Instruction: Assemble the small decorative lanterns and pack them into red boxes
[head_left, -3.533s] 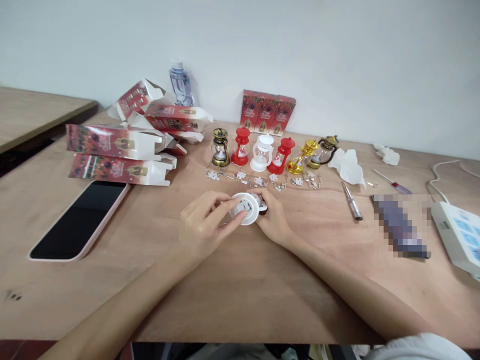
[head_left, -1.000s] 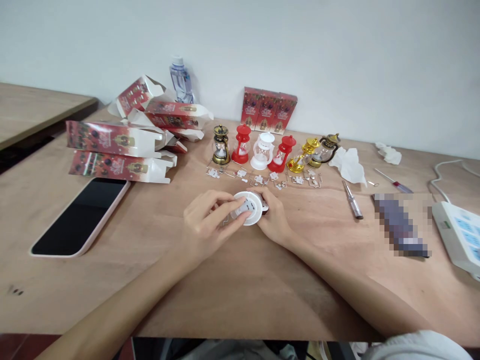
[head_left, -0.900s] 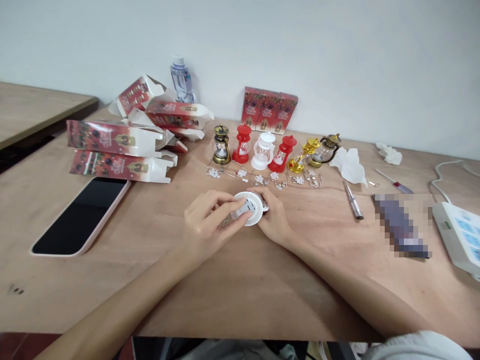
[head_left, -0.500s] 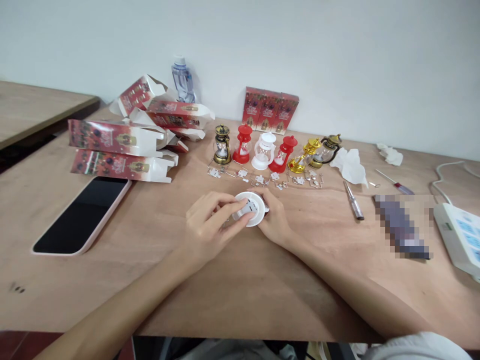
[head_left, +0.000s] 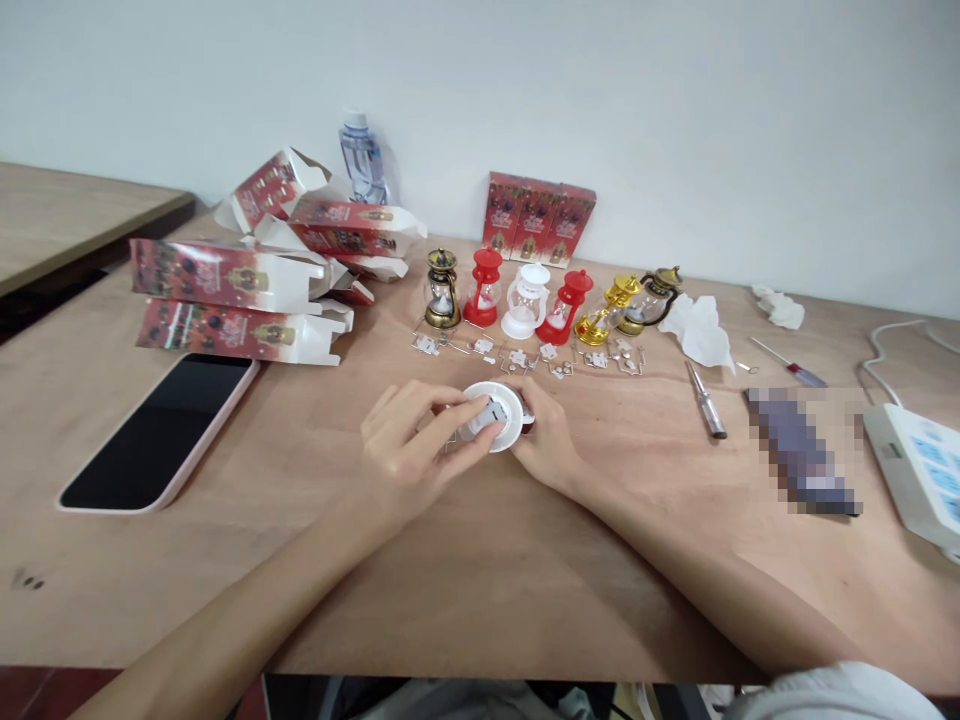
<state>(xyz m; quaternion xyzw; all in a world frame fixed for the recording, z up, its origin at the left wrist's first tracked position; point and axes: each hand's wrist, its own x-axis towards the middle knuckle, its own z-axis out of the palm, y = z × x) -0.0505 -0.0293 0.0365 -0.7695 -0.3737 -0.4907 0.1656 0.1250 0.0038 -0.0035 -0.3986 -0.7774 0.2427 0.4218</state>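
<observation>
A small white lantern (head_left: 501,415) lies on its side at the middle of the wooden table (head_left: 480,580), its round base turned toward me. My right hand (head_left: 546,440) is wrapped around its body from the right. My left hand (head_left: 412,447) pinches a small white part against the underside of the base. Behind them stands a row of little lanterns: a bronze one (head_left: 441,291), a red one (head_left: 483,289), a white one (head_left: 523,303), another red one (head_left: 562,310), a gold one (head_left: 604,314) and a dark one (head_left: 651,297). Small metal parts (head_left: 525,357) lie in front of the row.
Opened red boxes (head_left: 240,290) are piled at the back left, three shut ones (head_left: 538,224) stand by the wall near a water bottle (head_left: 361,160). A phone (head_left: 161,432) lies at left. Screwdrivers (head_left: 703,400), crumpled tissue (head_left: 697,330) and a power strip (head_left: 916,470) are at right.
My hands have barely moved. The left fingers have shifted slightly on the lantern's base, and the view has drifted a little.
</observation>
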